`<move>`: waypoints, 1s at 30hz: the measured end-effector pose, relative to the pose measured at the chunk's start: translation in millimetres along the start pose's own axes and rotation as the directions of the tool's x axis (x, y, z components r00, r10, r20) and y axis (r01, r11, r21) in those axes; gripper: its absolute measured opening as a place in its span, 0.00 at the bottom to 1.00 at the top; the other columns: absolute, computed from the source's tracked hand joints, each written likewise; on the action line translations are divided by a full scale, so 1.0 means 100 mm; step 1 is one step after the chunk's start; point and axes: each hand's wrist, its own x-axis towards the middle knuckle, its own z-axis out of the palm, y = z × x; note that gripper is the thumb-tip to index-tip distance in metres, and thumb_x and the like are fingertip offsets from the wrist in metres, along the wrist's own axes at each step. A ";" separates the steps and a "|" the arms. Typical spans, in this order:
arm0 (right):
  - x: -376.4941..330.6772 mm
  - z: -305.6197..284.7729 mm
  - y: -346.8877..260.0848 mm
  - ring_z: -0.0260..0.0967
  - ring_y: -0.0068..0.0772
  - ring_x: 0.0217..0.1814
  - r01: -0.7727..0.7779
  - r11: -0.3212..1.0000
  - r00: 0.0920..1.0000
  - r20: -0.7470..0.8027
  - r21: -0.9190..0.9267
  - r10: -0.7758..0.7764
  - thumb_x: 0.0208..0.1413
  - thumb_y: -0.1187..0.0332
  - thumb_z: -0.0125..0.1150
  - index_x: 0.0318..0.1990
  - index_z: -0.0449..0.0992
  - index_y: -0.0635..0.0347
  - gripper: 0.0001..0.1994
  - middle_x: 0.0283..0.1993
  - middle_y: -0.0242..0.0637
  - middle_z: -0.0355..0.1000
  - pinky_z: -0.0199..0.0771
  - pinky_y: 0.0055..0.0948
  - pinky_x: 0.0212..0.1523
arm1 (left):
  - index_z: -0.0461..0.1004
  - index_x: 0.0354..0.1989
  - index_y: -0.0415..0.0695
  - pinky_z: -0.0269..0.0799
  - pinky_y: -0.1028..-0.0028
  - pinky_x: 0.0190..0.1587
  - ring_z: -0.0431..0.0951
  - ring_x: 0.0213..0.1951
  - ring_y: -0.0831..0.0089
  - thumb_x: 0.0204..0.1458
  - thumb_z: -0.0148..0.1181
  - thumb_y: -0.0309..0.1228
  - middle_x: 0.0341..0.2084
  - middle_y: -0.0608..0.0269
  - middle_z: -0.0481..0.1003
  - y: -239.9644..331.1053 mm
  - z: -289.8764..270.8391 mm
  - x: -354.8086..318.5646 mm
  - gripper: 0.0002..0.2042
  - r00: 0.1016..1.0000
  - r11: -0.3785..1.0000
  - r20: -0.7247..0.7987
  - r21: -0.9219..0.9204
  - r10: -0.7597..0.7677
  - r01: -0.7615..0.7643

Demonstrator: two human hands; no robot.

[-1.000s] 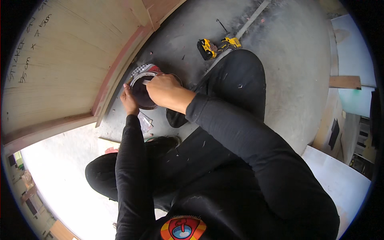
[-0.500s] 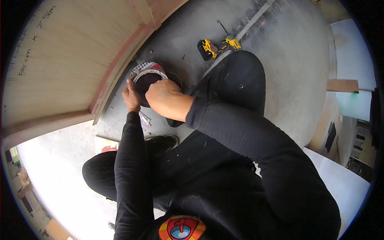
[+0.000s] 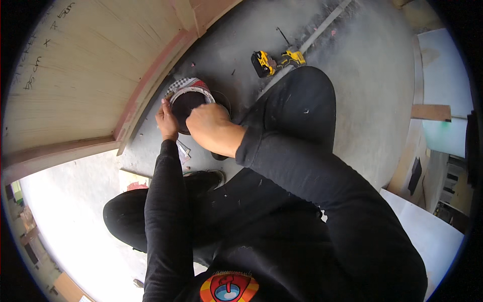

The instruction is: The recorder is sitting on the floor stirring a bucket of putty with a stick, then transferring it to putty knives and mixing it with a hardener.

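Observation:
A round can with a red, white and checkered side stands on the grey floor in front of me, its dark inside showing. My left hand grips the can's left side at the rim. Over the right part of the can's mouth is my right hand, closed, its back toward me. Whatever its fingers hold is hidden behind the hand. A thin wire handle curves out from the can's right side.
A yellow and black cordless drill lies on the floor beyond my right knee. The large wooden panel rises at the left. A small red-stained board lies near my left knee. White boards stand at the far right.
Both hands and the can appear slightly lower and to the right, along with the surrounding scene. The right hand has turned a little over the can's mouth; the left keeps its grip.

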 end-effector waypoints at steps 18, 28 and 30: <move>0.07 0.05 0.18 0.84 0.46 0.44 -0.131 0.990 0.981 -0.140 0.048 0.136 0.58 0.67 0.56 0.38 0.86 0.60 0.12 0.41 0.46 0.84 0.83 0.43 0.42 | 0.79 0.54 0.30 0.69 0.71 0.57 0.78 0.49 0.70 0.73 0.46 0.46 0.46 0.55 0.82 0.11 0.04 -0.01 0.27 0.999 0.999 0.025 -0.009 -0.046 0.046; -0.10 -0.09 0.21 0.83 0.48 0.46 -0.122 0.989 0.992 -0.005 0.084 0.123 0.59 0.68 0.55 0.39 0.86 0.60 0.13 0.42 0.49 0.83 0.83 0.44 0.46 | 0.79 0.54 0.29 0.68 0.71 0.59 0.78 0.52 0.70 0.73 0.45 0.48 0.48 0.53 0.82 0.17 0.08 0.05 0.29 0.998 1.000 -0.058 0.008 -0.026 0.026; -0.04 -0.13 0.19 0.84 0.45 0.47 -0.132 0.990 0.991 -0.017 0.048 0.133 0.59 0.68 0.55 0.42 0.87 0.59 0.13 0.43 0.47 0.84 0.83 0.40 0.45 | 0.79 0.53 0.28 0.69 0.73 0.53 0.76 0.46 0.73 0.73 0.46 0.49 0.41 0.60 0.81 0.17 0.09 0.05 0.29 0.997 0.998 -0.042 0.018 -0.061 0.062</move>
